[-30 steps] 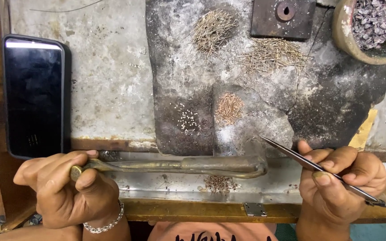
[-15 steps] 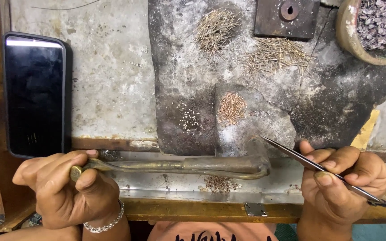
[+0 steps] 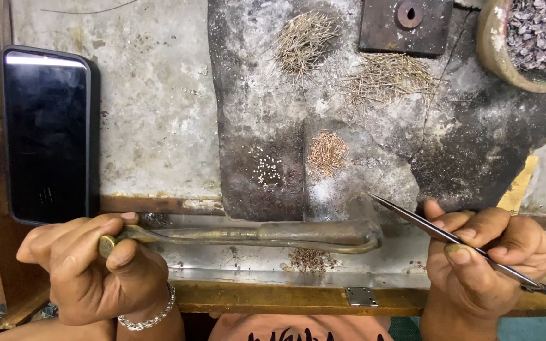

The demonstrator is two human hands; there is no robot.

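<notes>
1. Your left hand [image 3: 90, 268] is closed around the near end of a long brass blowpipe [image 3: 254, 235]. The thumb and fingers are pressed tight on its stem, and it lies level along the front edge of the surface [image 3: 146, 113].
2. The pipe's bent tip [image 3: 371, 230] sits just below the charred soldering block [image 3: 349, 139] and points up toward it.
3. Your right hand [image 3: 485, 262] pinches slim steel tweezers [image 3: 450, 239] between thumb and fingers. Their point hovers near the pipe's tip, just off the block's lower edge, and holds nothing that shows.
4. Already laid out on the block are a small cluster of pale metal beads [image 3: 268, 169], a little heap of short coppery wire bits [image 3: 327, 153], and two larger heaps of fine wire [image 3: 308, 41] further up.
5. No flame shows, and none of the pieces looks joined or lifted, so the work appears to be at the ready stage.
6. A dark phone [image 3: 47, 132] lies at the left, and a bowl of chips [image 3: 538, 31] stands at the top right.
</notes>
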